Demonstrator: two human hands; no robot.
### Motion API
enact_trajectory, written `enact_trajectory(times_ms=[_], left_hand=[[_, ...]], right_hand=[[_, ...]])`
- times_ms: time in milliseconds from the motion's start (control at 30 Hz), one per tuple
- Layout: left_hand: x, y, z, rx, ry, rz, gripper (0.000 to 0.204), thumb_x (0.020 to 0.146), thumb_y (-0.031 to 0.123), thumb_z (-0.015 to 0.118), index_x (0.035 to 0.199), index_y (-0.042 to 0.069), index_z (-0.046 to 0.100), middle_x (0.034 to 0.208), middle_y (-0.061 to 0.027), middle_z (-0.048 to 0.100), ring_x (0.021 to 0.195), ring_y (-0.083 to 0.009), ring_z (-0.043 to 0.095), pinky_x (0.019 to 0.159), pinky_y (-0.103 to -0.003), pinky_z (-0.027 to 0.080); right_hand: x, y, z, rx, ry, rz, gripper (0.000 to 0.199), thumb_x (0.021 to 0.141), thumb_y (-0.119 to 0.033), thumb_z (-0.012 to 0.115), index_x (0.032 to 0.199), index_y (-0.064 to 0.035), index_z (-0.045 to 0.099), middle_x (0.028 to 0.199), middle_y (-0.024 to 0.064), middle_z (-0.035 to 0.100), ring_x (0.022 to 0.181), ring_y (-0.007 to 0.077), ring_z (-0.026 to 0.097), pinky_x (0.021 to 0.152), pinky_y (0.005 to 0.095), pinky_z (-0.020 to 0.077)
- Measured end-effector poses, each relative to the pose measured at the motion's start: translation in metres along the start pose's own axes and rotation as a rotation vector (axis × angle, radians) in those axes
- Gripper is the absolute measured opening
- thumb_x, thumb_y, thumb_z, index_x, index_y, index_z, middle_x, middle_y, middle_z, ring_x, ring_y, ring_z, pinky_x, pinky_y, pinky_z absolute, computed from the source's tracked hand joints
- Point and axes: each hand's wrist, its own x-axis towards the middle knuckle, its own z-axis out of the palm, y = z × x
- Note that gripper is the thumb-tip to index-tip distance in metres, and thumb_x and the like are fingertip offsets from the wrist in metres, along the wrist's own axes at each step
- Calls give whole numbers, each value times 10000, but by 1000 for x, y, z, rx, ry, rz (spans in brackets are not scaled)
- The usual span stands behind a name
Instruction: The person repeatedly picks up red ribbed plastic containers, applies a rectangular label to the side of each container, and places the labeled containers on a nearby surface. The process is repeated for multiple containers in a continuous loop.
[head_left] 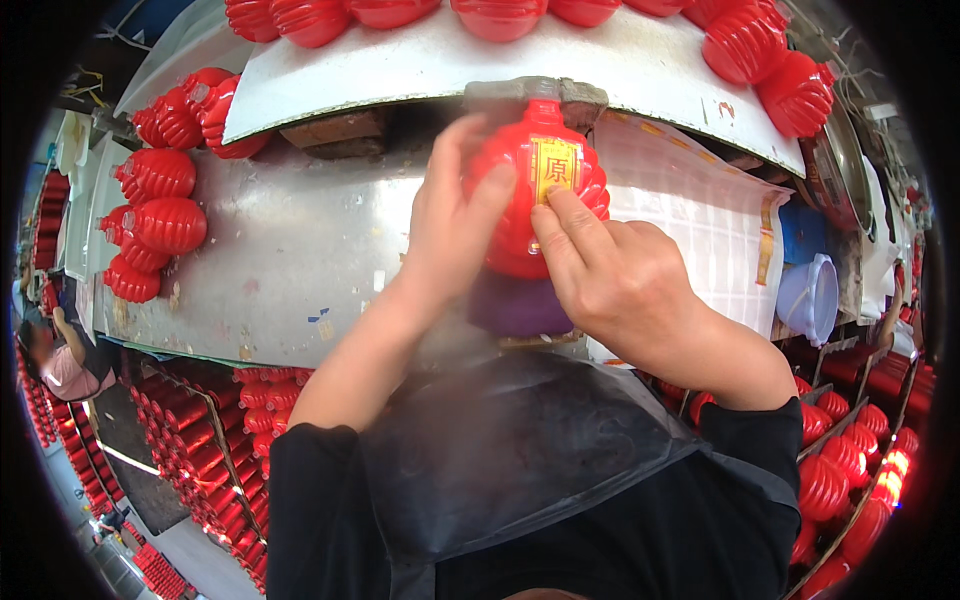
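Note:
A red ribbed plastic bottle (515, 235), rounded like a lantern, stands in front of me with its neck toward the far side. A yellow label (553, 165) with dark printing lies on its face. My left hand (450, 205) is wrapped round the bottle's left side, the thumb on its front; motion blurs the other fingers. At the label's lower end, the fingers of my right hand (610, 255) are drawn together and press on it. The bottle's neck meets a grey block (585, 95) at the shelf's edge. Below the bottle lies a dark purple pad (520, 308).
Several red bottles (165, 225) stand at the worktable's (270, 260) left end. More line the white shelf (420, 65) beyond. A whitish sheet with a grid (680, 210) covers the right side, near a pale bucket (808, 298). Racks of red bottles (845, 460) flank me.

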Motion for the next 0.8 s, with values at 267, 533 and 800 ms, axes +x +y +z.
enact_trajectory(times_ms=[267,533,800], left_hand=[[28,15,7,276,-20,-23,558,890,352,751,1288,-13,611,1281,-201,657,1214,-350,639,1036,-422,498],[-2,-1,1,221,-50,28,763,895,378,754,1474,-6,439,1367,-249,582,1261,-400,601,1083,-439,474],[-21,-7,-3,381,-115,211,1035,706,345,903,1511,-5,355,1486,-254,442,1380,-425,469,1146,-475,414]], right_hand=[[-10,-25,12,-223,109,-36,436,748,-103,691,1154,51,731,1186,223,723,531,113,546,489,259,436],[-22,7,9,439,186,290,388,901,-121,747,1286,-88,709,1018,132,707,687,254,683,579,340,527],[13,45,29,630,64,405,403,897,-231,737,1299,-221,718,915,105,561,794,298,638,705,406,527]])
